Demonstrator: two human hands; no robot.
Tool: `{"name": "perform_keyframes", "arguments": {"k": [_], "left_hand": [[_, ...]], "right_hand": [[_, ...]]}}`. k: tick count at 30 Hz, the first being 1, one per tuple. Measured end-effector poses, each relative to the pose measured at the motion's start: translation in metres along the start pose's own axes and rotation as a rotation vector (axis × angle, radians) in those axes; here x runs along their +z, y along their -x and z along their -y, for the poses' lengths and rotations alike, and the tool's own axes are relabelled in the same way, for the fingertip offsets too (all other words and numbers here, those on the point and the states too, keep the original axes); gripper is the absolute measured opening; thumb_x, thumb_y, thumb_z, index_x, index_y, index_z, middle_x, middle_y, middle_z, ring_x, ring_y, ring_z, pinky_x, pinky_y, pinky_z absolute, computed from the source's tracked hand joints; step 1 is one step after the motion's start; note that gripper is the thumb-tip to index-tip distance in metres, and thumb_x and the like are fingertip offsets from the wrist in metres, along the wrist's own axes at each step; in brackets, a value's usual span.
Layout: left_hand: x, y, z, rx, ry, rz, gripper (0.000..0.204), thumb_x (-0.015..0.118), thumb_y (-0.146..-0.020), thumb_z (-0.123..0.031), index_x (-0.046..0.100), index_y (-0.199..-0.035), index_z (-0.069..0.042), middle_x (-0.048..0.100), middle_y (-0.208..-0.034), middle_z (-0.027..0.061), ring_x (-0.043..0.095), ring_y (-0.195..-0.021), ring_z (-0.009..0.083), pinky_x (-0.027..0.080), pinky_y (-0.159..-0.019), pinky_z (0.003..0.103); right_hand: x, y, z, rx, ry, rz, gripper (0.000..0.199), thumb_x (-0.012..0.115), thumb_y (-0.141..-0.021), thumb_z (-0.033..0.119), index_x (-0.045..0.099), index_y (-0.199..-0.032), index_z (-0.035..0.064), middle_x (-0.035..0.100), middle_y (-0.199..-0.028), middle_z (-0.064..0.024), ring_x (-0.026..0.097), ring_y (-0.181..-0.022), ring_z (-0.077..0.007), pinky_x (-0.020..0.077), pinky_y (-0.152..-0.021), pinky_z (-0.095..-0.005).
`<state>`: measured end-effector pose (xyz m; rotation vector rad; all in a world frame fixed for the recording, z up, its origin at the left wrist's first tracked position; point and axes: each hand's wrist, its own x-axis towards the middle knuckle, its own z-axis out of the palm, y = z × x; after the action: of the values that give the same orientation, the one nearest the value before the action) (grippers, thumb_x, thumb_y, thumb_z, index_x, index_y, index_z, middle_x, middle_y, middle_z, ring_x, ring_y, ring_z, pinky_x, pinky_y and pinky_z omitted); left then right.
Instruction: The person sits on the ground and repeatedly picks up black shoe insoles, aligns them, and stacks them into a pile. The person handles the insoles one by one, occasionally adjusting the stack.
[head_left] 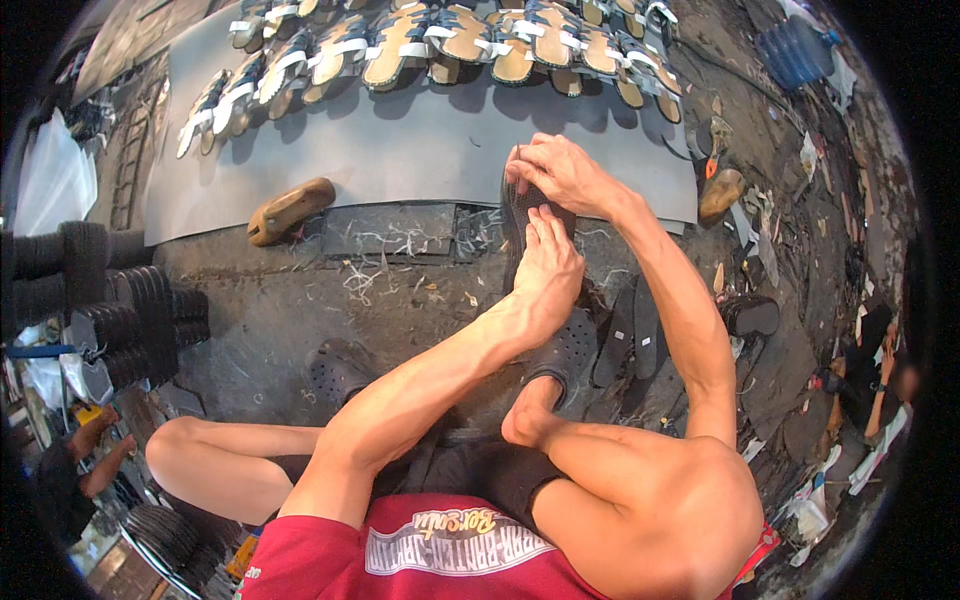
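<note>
A dark shoe sole [514,222] with a textured face is held lengthwise between my hands, past my feet. My left hand [548,262] grips its near half, with the fingers laid along the textured face and the thumb out of sight. At the far end my right hand [568,178] is closed, its fingers bent over the rim of the sole. Whether those fingertips also pinch something small cannot be made out. Beside my foot, two dark flat soles [630,335] with small white marks lie on the ground.
Rows of sandals [400,50] stand on a grey sheet [400,150]. A wooden shoe last [290,211] lies at its near edge, another last [721,194] on the right. Stacked black soles [120,310] rise at left. Scraps and an orange-handled tool [712,165] lie right; other people sit at both sides.
</note>
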<state>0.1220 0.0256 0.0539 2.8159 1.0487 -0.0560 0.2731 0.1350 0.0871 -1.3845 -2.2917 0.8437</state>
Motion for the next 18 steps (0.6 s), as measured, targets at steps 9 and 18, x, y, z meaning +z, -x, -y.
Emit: {"name": "perform_keyframes", "arguments": {"k": [9, 18], "left_hand": [[-0.015, -0.002, 0.007, 0.044, 0.033, 0.069, 0.067, 0.068, -0.093, -0.014, 0.056, -0.144, 0.027, 0.051, -0.154, 0.0493, 0.053, -0.146, 0.0590, 0.043, -0.126, 0.055], [-0.003, 0.000, 0.008, 0.021, 0.058, 0.003, 0.061, 0.073, -0.093, -0.019, 0.067, -0.141, 0.018, 0.049, -0.161, 0.0436, 0.048, -0.153, 0.0569, 0.039, -0.127, 0.060]], "right_hand": [[0.002, 0.003, 0.010, 0.008, -0.037, 0.086, 0.037, 0.055, -0.116, 0.034, 0.076, -0.105, 0.0050, 0.080, -0.094, -0.0075, 0.069, -0.101, -0.0321, 0.0560, -0.096, -0.0485], [0.004, -0.009, -0.027, -0.086, 0.103, -0.233, 0.033, 0.055, -0.116, 0.031, 0.077, -0.108, 0.0081, 0.080, -0.098, -0.0077, 0.070, -0.100, -0.0335, 0.0559, -0.092, -0.0475]]}}
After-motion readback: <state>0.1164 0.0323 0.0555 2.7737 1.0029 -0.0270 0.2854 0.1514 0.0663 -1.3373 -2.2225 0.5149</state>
